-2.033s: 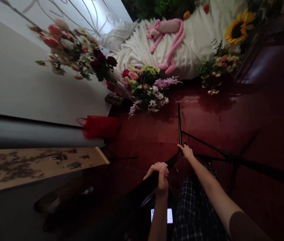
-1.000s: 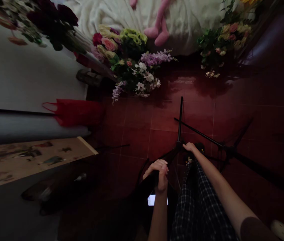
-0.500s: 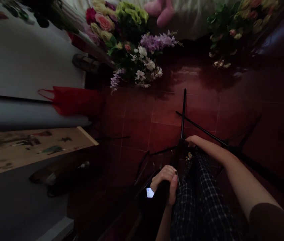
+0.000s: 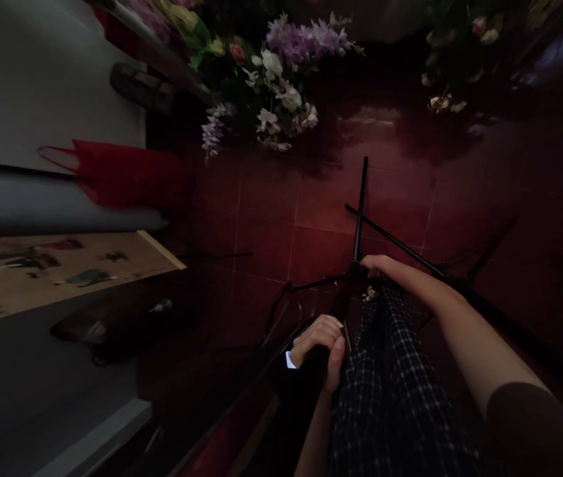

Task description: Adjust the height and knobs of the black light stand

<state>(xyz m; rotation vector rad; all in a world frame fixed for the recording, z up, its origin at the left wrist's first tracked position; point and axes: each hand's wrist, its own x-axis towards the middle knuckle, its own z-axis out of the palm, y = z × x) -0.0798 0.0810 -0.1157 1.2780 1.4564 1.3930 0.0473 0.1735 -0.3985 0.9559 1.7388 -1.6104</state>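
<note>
Over the red tiled floor (image 4: pixel 328 245), a black stand (image 4: pixel 361 209) stretches away from the person, one thin leg pointing toward the flowers (image 4: pixel 286 93) and its dark upper part running back to the left hand (image 4: pixel 318 341). The left fingers are curled closed around that dark part, thumb alongside. The right hand (image 4: pixel 375 264) is at the joint where the legs meet, its fingers bent; darkness hides how far they close or whether they grip. Just beyond, a second black stand (image 4: pixel 397 237) lies to the right, one of its legs crossing the first stand's leg in the view. Beside the left wrist, a lit screen (image 4: pixel 290 360) shows as a small patch, its marks too small to read. Plaid trousers (image 4: pixel 401 371) fill the lower middle. To the left are a red bag (image 4: pixel 127 173) and a scroll (image 4: pixel 73 268) painted with birds. Compared with half a second ago, the flowers and bag sit higher in the view, the pink plush feet have left it, and less of the screen shows. Both hands keep nearly the same places on the stand.
</note>
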